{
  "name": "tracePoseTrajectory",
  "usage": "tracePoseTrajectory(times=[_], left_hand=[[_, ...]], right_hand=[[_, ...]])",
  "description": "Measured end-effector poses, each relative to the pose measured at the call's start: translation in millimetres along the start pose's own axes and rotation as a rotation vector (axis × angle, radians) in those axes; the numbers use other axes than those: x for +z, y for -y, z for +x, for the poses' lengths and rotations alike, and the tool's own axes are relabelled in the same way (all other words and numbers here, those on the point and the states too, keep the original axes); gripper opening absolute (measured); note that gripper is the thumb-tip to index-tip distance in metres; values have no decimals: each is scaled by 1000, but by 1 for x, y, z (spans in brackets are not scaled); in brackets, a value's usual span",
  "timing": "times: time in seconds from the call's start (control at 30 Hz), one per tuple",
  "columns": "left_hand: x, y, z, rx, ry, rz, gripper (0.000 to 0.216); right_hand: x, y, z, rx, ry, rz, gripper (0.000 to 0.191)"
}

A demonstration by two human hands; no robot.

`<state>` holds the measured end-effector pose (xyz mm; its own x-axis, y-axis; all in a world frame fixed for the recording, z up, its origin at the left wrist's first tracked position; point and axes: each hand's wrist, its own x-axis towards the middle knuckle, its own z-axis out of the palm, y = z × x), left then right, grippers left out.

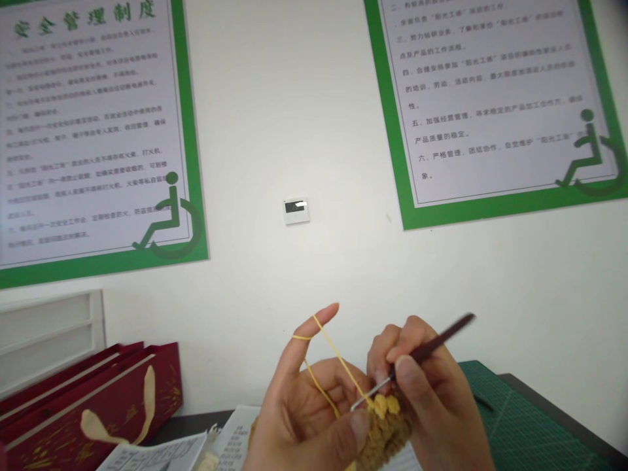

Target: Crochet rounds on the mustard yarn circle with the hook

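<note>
My left hand (314,405) pinches a crocheted piece (385,435) of brown and yellow yarn between thumb and fingers. Its index finger is raised, and a yellow yarn strand (338,356) wraps round it and runs down to the piece. In my right hand (432,386) is a crochet hook (444,337) with a dark handle, held like a pen. The hook's metal shaft slants down left, its tip at the yellow stitches beside my left thumb. Part of the crocheted piece is hidden behind my hands.
Dark red gift bags (112,399) with cream ribbon handles stand at the left. Printed papers (164,454) lie beside them. A green cutting mat (520,418) covers the table at the right. Behind is a white wall with two green-framed posters and a small wall panel (296,211).
</note>
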<state>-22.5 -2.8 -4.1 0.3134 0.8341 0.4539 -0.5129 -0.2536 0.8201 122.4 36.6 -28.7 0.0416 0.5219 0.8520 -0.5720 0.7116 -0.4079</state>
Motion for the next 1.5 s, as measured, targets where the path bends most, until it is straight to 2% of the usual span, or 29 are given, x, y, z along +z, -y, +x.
tracePoseTrajectory(times=[0.03, 0.07, 0.13, 0.17, 0.2, 0.23, 0.27, 0.3, 0.33, 0.4, 0.47, 0.53, 0.63, 0.7, 0.73, 0.8, 0.87, 0.93, 0.97, 1.0, 1.07, 1.1, 1.13, 1.17, 1.23, 1.37, 1.43, 1.5], left_hand=[[1, 0, 0, 20, -30, 5, 101], [3, 0, 0, 42, -64, 9, 102], [4, 1, 0, 63, -118, 21, 102], [4, 1, 1, 54, -129, 14, 100], [4, 2, 1, 25, -123, -9, 96], [3, 2, 2, -24, -107, -47, 90], [2, 2, 2, -83, -83, -97, 83], [1, 3, 3, -136, -57, -150, 77], [-1, 3, 3, -168, -34, -190, 73], [-4, 3, 4, -178, -2, -208, 75], [-7, 3, 5, -181, 23, -175, 84], [-8, 2, 5, -199, 44, -142, 88], [-7, -1, 4, -186, 63, -123, 86], [-4, -3, 2, -130, 45, -91, 82], [-2, -3, 1, -92, 24, -67, 80], [3, -2, 0, -17, -27, -34, 78], [6, 0, 0, 33, -77, -27, 78], [7, 2, 1, 13, -83, -47, 78], [7, 3, 1, -28, -73, -68, 76], [5, 3, 2, -80, -59, -93, 75], [1, 4, 4, -173, -26, -150, 77], [-2, 3, 4, -195, -13, -170, 79], [-4, 3, 4, -199, 5, -181, 81], [-6, 2, 5, -194, 30, -185, 83], [-10, 1, 4, -191, 78, -178, 82], [-11, -1, 2, -210, 83, -152, 79], [-8, -2, 1, -148, 50, -96, 76], [-2, -2, -1, -50, 14, -30, 70]], right_hand=[[-2, 2, 0, -118, 30, -135, 7], [-4, 3, 0, -248, 74, -294, 9], [-7, 6, -2, -496, 162, -594, 32], [-8, 6, -3, -573, 182, -713, 43], [-9, 5, -5, -629, 106, -738, 46], [-8, 3, -7, -568, -18, -738, 44], [-6, 0, -9, -622, -54, -672, 38], [-4, -3, -10, -630, 11, -609, 30], [-1, -5, -11, -636, -30, -497, 18], [4, -7, -11, -462, -103, -272, 6], [7, -5, -11, -297, -143, -51, 11], [7, -1, -9, -147, -114, 84, 18], [6, 3, -5, 48, -77, 172, 26], [5, 4, -3, 63, -63, 131, 23], [4, 5, -2, 3, -50, 53, 19], [1, 6, -2, -232, 12, -224, 4], [-3, 5, -5, -501, 66, -560, 31], [-6, 2, -10, -668, 13, -786, 56], [-6, 0, -13, -703, -54, -808, 58], [-4, -2, -16, -736, -172, -750, 48], [1, -6, -18, -635, -91, -555, 22], [3, -7, -17, -538, -177, -365, 13], [5, -7, -16, -421, -181, -217, 9], [6, -5, -15, -329, -196, -102, 11], [6, -1, -11, -173, -137, 39, 17], [3, 6, -4, 126, -75, 197, 27], [4, 6, -2, 152, -44, 176, 24], [3, 5, -1, 9, -2, 19, 13]])
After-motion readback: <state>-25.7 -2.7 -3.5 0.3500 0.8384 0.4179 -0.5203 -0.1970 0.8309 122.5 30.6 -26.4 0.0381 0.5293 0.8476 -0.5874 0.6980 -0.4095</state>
